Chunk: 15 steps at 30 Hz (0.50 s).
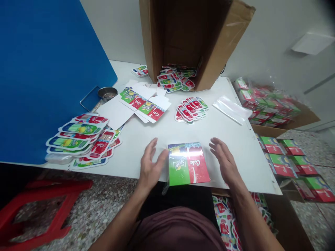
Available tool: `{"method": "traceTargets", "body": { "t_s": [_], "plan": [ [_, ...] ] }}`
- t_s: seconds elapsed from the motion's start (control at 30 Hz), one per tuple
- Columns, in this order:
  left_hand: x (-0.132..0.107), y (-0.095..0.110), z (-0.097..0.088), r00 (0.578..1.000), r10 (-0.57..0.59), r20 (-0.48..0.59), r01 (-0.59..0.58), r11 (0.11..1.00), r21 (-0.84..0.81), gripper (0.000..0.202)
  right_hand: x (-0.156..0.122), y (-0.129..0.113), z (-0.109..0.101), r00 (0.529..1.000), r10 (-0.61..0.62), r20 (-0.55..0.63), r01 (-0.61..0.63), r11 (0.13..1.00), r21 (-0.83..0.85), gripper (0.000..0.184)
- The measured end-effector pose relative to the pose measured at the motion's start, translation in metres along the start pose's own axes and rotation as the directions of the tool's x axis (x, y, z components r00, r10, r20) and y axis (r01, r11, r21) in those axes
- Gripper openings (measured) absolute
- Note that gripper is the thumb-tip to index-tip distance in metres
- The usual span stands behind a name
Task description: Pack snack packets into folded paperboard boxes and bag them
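A box printed "Sprite" and "Cola" [187, 164] lies near the front edge of the white table [146, 146], with shiny clear wrap around it. My left hand [151, 165] is beside the box's left side, fingers apart, the thumb close to its upper left corner; whether it touches is unclear. My right hand [223, 160] hovers off the right side, fingers stretched out and holding nothing. Beyond the box lies a small pile of bottle-shaped packets [190, 108]. Flat printed card sheets [142, 104] lie further left.
Stacked packets [78, 136] sit at the left. A cardboard carton [225, 45] on its side holds more packets. Clear plastic bags [231, 108] lie at the right. Finished-looking boxes [281, 160] fill the right floor area. A metal bowl [107, 92], blue panel [52, 76] and red stool [49, 205] are left.
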<state>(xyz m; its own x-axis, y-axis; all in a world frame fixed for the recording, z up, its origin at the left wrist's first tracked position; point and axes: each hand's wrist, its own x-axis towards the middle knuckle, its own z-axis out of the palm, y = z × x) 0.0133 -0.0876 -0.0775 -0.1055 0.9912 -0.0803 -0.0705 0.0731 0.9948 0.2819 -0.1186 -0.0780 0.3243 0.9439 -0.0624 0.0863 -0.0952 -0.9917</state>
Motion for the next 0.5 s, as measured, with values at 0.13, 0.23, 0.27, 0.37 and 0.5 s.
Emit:
{"method": "traceTargets", "body": {
  "t_s": [0.13,0.23,0.27,0.37,0.5],
  "plan": [
    [-0.034,0.003,0.000,0.970,-0.126,0.208,0.093,0.983,0.159,0.059,-0.030,-0.017,0.008,0.951,0.186,0.247,-0.181,0.982,-0.045,0.055],
    [-0.046,0.009,0.013,0.939,-0.045,0.340,-0.014,0.986,0.168,0.059,-0.041,-0.030,0.025,0.921,0.241,0.305,-0.202,0.967,-0.154,0.057],
    [-0.049,0.010,0.016,0.932,-0.049,0.359,-0.015,0.985,0.172,0.062,-0.044,-0.032,0.028,0.921,0.258,0.292,-0.218,0.962,-0.162,0.060],
    [-0.051,0.007,0.022,0.929,-0.041,0.367,-0.026,0.984,0.176,0.075,-0.047,-0.031,0.029,0.938,0.273,0.213,-0.250,0.959,-0.131,0.068],
    [-0.033,-0.001,0.021,0.947,0.043,0.320,-0.059,0.997,0.040,0.076,-0.041,-0.023,0.029,0.964,0.237,0.122,-0.244,0.969,0.042,0.080]
  ]
}}
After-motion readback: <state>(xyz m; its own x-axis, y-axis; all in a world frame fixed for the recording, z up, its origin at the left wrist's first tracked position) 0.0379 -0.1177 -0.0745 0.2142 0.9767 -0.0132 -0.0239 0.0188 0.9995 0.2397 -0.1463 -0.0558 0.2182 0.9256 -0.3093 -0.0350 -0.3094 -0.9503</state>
